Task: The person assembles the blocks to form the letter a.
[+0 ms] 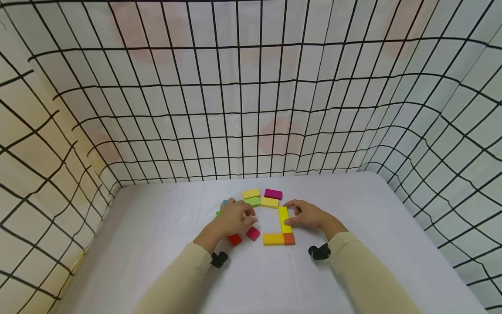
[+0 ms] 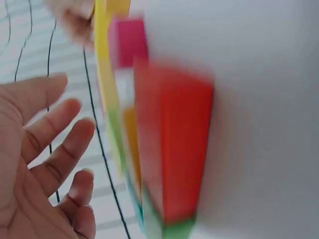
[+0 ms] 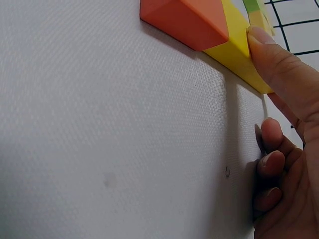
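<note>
On the white table, my right hand (image 1: 311, 214) pinches a long yellow block (image 1: 284, 216) between thumb and index finger. That block's near end meets an orange block (image 1: 289, 239), and an amber-yellow block (image 1: 273, 239) lies left of it. In the right wrist view the thumb (image 3: 271, 52) presses the yellow block's edge; the other fingers curl beside the table. My left hand (image 1: 233, 216) is over the left part of the ring of blocks with nothing in its fingers, partly hiding blocks there. Near it lie a red block (image 2: 184, 149) and a magenta block (image 1: 253, 233).
A pale yellow block (image 1: 269, 202) and a lime green block (image 1: 252, 201) form the ring's far side. Behind them lie another yellow block (image 1: 251, 193) and a dark magenta block (image 1: 273, 194). Black netting (image 1: 239, 83) encloses the table's back and sides.
</note>
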`<control>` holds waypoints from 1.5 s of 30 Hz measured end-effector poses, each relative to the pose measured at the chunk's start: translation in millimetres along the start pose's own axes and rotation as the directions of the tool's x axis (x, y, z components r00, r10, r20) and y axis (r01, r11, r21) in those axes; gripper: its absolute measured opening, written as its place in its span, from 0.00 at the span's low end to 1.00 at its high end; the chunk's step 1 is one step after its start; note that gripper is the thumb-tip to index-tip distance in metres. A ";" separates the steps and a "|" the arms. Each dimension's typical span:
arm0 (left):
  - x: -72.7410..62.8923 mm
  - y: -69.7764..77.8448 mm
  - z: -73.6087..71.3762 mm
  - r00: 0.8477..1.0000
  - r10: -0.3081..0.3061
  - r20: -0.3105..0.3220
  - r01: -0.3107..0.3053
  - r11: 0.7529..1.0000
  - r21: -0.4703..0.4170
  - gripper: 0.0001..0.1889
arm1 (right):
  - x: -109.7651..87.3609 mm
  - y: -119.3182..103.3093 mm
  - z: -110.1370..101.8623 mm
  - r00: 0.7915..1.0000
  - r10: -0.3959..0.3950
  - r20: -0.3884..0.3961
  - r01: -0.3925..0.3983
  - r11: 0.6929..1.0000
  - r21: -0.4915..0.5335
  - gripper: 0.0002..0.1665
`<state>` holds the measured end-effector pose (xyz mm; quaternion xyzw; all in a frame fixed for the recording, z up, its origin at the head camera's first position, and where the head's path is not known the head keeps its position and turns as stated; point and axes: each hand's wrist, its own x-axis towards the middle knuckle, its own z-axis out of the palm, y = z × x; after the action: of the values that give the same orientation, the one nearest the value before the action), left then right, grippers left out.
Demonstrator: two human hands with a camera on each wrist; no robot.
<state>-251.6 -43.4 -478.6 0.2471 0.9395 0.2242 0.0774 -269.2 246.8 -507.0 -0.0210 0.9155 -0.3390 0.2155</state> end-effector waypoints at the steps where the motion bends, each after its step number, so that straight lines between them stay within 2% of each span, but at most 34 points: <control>1: -0.5 -6.1 -4.6 0.999 -0.023 -0.029 0.023 1.000 0.011 0.09 | -0.1 -0.1 0.7 1.000 0.002 0.001 -0.002 1.000 0.000 0.40; 4: -2.7 -23.0 -15.3 0.993 -0.090 -0.075 0.094 0.994 0.051 0.10 | -0.6 -0.2 2.2 1.000 0.020 -0.004 -0.020 1.000 0.005 0.40; 7: -5.5 -36.5 -21.9 0.983 -0.165 -0.085 0.171 0.983 0.065 0.12 | -1.1 -0.1 3.0 0.999 0.038 -0.009 -0.038 0.999 0.008 0.41; 10: -8.5 -46.4 -24.2 0.965 -0.244 -0.099 0.250 0.967 0.055 0.14 | -1.1 -0.9 3.2 0.999 0.040 -0.007 -0.040 0.999 0.010 0.42; 12: -9.3 -52.1 -23.4 0.955 -0.276 -0.113 0.282 0.958 0.045 0.15 | -1.1 -1.9 2.9 0.999 0.037 -0.009 -0.037 0.999 0.008 0.41; 14: -9.7 -57.0 -21.5 0.956 -0.266 -0.123 0.272 0.962 0.031 0.15 | -1.1 -3.3 2.5 0.999 0.036 -0.011 -0.036 0.999 0.004 0.41; 16: -9.4 -60.1 -18.3 0.968 -0.221 -0.119 0.224 0.974 0.012 0.14 | -1.0 -3.4 2.2 0.999 0.037 -0.014 -0.037 0.999 0.000 0.40; 19: -9.8 -60.6 -13.7 0.988 -0.133 -0.078 0.132 0.991 -0.014 0.13 | -1.0 -2.6 2.0 0.999 0.036 -0.015 -0.036 0.999 -0.002 0.40; 21: -10.5 -59.5 -11.3 0.994 -0.101 -0.033 0.100 0.995 -0.016 0.14 | -0.8 -2.3 2.1 0.999 0.032 -0.013 -0.032 0.999 0.000 0.40; 25: -11.8 -55.4 -9.6 0.996 -0.091 0.014 0.091 0.996 0.013 0.17 | -0.9 -2.8 2.6 1.000 0.018 -0.010 -0.018 1.000 -0.003 0.42; 32: -9.4 -45.0 -8.7 0.998 -0.069 0.007 0.069 0.997 0.022 0.15 | 0.2 -2.3 1.9 1.000 0.017 -0.009 -0.016 1.000 0.009 0.42; 41: -6.4 -27.9 -2.2 0.995 -0.070 0.067 0.071 0.997 -0.018 0.14 | 2.0 -1.5 1.0 1.000 0.014 -0.005 -0.014 1.000 0.025 0.41; 45: -7.1 -20.2 2.2 0.996 -0.066 0.064 0.065 0.998 0.010 0.15 | 1.0 -1.7 1.7 1.000 0.020 -0.008 -0.020 1.000 0.021 0.41</control>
<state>-253.6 -61.8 -489.7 0.2237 0.9450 0.2096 0.1140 -269.6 244.3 -507.5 -0.0083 0.9129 -0.3467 0.2152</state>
